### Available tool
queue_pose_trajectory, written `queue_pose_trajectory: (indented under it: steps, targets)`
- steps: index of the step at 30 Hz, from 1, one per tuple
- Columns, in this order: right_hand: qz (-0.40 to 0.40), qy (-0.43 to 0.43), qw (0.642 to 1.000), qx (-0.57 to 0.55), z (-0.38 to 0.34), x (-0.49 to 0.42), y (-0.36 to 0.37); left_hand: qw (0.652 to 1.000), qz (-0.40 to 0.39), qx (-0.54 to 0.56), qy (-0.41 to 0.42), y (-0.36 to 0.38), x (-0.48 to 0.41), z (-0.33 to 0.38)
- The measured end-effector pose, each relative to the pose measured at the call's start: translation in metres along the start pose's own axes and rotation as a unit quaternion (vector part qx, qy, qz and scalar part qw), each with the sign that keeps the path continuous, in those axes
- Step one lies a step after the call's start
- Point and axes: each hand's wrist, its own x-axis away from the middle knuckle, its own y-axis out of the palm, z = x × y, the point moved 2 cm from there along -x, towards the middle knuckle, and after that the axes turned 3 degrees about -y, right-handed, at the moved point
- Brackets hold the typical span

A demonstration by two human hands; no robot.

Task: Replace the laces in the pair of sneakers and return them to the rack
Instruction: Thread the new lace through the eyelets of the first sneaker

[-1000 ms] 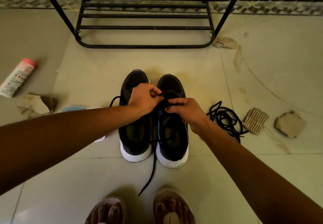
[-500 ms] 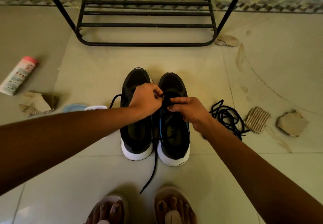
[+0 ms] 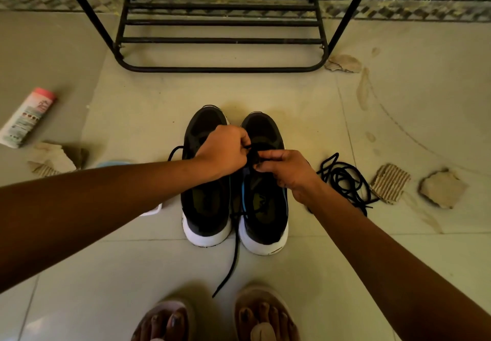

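Two sneakers (image 3: 263, 207) stand side by side on the floor (image 3: 119, 261), the rack (image 3: 220, 40) beyond their toes. Over them, the left hand (image 3: 225, 152) and right hand (image 3: 285, 172) each pinch a black lace (image 3: 235, 255), whose loose end trails past the heels. Right of the sneakers lies a tangled lace heap (image 3: 342, 178).

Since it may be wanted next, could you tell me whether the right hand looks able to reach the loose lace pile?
Probably yes: the lace pile lies on the floor just beside the right hand, nothing between them. The hand would first have to release the lace it pinches.
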Motion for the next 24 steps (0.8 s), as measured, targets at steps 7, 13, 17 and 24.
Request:
queue_pose_trajectory:
  steps: [7,13,17,24]
  targets:
    - [0.0,0.004,1.0,0.004,0.003,-0.004,-0.001,1.0,0.01,0.011,0.005,0.003,0.0,0.0]
    - [-0.003,0.005,1.0,-0.014,0.005,-0.008,-0.002,0.995,0.035,0.075,-0.049,0.005,-0.007,-0.004]
    - [-0.005,0.008,1.0,-0.001,0.01,-0.015,-0.004,0.988,0.041,0.121,-0.083,-0.001,-0.009,-0.012]
    - [-0.024,0.008,1.0,0.014,0.019,-0.025,-0.008,0.996,0.023,0.076,-0.036,-0.018,-0.012,-0.015]
